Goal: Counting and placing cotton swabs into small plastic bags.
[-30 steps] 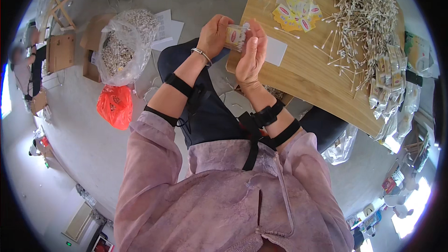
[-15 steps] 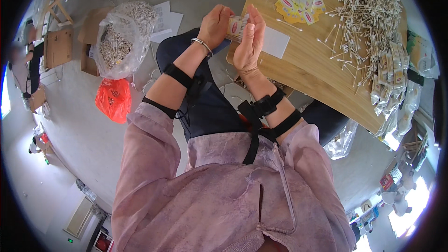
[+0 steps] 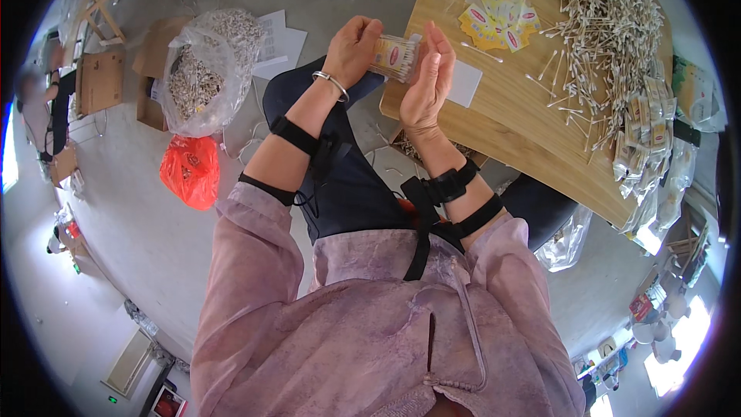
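My left hand (image 3: pixel 353 50) is closed around one end of a clear packet of cotton swabs (image 3: pixel 396 59), which has a yellow label with a red oval. The packet lies sideways between my hands, above the table's near left corner. Beside its other end, my right hand (image 3: pixel 429 81) is held flat and upright with the fingers stretched out, its palm facing the swab tips. Whether the palm touches them I cannot tell. A white card or pad (image 3: pixel 465 83) lies on the wooden table (image 3: pixel 509 116) just right of my right hand.
Yellow label cards (image 3: pixel 502 19) lie on the table beside a large heap of loose cotton swabs (image 3: pixel 602 23). Filled packets (image 3: pixel 648 127) are piled at the right edge. Left on the floor are a bag of swabs (image 3: pixel 197 81), a cardboard box (image 3: pixel 150 62) and a red bag (image 3: pixel 191 172).
My right hand has drawn slightly away to the right, showing more of the packet. Both hands sit a little lower in view. The packet stays in my left hand.
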Tool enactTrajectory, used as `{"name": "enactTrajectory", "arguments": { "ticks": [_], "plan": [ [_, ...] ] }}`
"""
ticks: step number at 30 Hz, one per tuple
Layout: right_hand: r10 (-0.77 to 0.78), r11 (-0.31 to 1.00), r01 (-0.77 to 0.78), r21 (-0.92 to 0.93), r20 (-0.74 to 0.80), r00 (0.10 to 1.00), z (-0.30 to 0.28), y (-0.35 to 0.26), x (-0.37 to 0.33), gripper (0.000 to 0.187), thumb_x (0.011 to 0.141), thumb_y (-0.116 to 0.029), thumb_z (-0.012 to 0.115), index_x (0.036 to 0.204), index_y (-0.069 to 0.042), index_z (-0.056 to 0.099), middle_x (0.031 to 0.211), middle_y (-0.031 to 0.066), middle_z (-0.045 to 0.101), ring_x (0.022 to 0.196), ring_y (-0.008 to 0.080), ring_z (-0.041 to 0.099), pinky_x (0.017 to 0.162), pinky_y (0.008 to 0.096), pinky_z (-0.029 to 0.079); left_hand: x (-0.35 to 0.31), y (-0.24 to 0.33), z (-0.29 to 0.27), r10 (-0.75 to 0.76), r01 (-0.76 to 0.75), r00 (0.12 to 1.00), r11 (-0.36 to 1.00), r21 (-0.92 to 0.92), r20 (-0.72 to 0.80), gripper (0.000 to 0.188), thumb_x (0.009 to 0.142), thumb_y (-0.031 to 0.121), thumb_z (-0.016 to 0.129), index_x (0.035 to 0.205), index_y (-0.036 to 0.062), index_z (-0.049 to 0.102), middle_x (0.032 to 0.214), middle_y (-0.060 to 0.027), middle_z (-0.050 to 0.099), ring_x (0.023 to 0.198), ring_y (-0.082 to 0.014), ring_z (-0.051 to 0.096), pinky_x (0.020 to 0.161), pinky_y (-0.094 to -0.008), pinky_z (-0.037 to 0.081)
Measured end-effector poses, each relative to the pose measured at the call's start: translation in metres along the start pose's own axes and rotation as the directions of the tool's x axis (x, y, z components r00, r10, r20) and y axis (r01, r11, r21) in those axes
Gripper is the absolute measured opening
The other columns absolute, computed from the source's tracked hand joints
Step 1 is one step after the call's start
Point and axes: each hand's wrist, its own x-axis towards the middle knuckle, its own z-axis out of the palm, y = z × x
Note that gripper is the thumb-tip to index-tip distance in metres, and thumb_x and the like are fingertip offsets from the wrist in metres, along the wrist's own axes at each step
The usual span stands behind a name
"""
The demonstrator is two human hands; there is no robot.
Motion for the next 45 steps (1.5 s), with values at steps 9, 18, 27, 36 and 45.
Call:
{"name": "enactTrajectory", "arguments": {
  "ticks": [9,18,27,36,45],
  "plan": [
    [0.012,0.986,0.018,-0.166,0.176,0.984,-0.005,0.002,0.001,0.045,0.095,-0.017,0.043,0.133,0.004,0.033,0.137,0.0219,0.038,0.133,0.0311,0.029,0.108,0.0358,0.023,0.003,-0.005,-0.001,0.028,-0.043,0.997,0.980,0.192,0.077,0.031,0.091,0.031,0.046,0.092,0.0018,0.057,0.083,-0.0205,0.062,0.082,-0.0391,0.060,0.071,-0.0397,0.047],
    [-0.387,0.124,0.257,-0.958,0.192,0.902,-0.096,-0.035,0.049,0.026,0.074,-0.007,0.060,0.099,-0.010,0.060,0.099,0.0110,0.055,0.095,0.0316,0.046,0.083,0.0434,0.037,-0.021,0.038,0.016,0.619,-0.426,0.739,0.735,0.528,-0.266,0.008,0.079,0.010,0.064,0.085,0.0099,0.059,0.094,-0.0073,0.059,0.093,-0.0278,0.053,0.083,-0.0373,0.041],
    [-0.159,0.120,0.268,-0.956,0.247,0.956,-0.121,-0.036,0.024,0.009,0.079,-0.018,0.061,0.082,-0.010,0.057,0.091,0.0080,0.058,0.095,0.0305,0.048,0.080,0.0429,0.038,-0.059,0.045,0.090,0.646,-0.659,0.748,0.695,0.287,0.154,0.020,0.076,0.008,0.066,0.093,0.0057,0.057,0.095,-0.0111,0.057,0.088,-0.0315,0.053,0.078,-0.0388,0.045],
    [-0.229,0.010,0.175,-0.985,0.168,0.959,-0.177,-0.069,0.025,0.010,0.077,-0.016,0.063,0.085,-0.011,0.059,0.090,0.0068,0.057,0.094,0.0292,0.048,0.080,0.0415,0.037,-0.060,0.029,0.103,0.676,-0.671,0.713,0.583,0.458,0.184,0.026,0.080,0.011,0.060,0.105,0.0045,0.054,0.104,-0.0133,0.050,0.094,-0.0327,0.050,0.083,-0.0410,0.044],
    [-0.237,0.001,-0.049,-0.999,-0.048,0.970,-0.172,-0.084,0.071,0.035,0.077,-0.037,0.065,0.099,-0.009,0.062,0.103,0.0123,0.057,0.102,0.0314,0.047,0.087,0.0447,0.034,-0.062,0.032,0.103,0.647,-0.636,0.738,0.574,0.515,0.191,0.022,0.079,0.012,0.060,0.100,0.0070,0.056,0.103,-0.0113,0.051,0.094,-0.0319,0.050,0.082,-0.0398,0.045]
  ]
}}
